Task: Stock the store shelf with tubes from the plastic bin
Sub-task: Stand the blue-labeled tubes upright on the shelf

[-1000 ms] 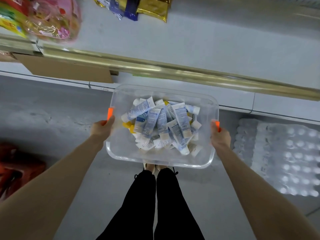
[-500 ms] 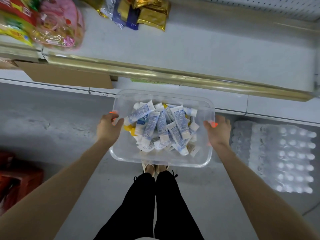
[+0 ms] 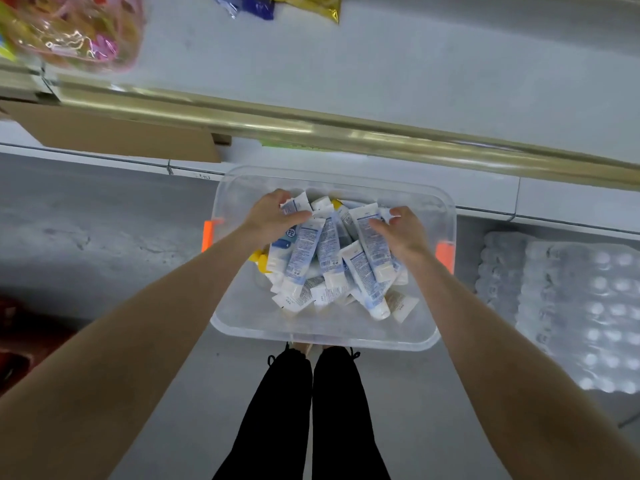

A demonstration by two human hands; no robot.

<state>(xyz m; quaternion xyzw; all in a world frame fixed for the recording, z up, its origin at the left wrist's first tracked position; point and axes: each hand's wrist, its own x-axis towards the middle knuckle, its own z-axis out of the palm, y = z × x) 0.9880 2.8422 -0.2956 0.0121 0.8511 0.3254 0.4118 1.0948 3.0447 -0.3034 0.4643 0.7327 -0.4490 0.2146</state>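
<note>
Left hand (image 3: pixel 270 218) gripped one tube (image 3: pixel 294 205) inside plastic bin (image 3: pixel 322 336), right hand (image 3: pixel 405 237) curled over tubes (image 3: pixel 329 251) there, its grasp unclear

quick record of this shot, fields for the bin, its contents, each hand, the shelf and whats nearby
container: clear plastic bin, orange handles, set down by the person's feet
contents: white and blue tubes piled inside; none seen on the shelf
left: left hand in the bin, thumb and fingers round a tube's end
right: right hand on the pile, fingers curled; grip unclear
target: grey shelf, bare ahead, snack bags farther back
nearby: bottled water packs to the right, cardboard box to the left
</note>
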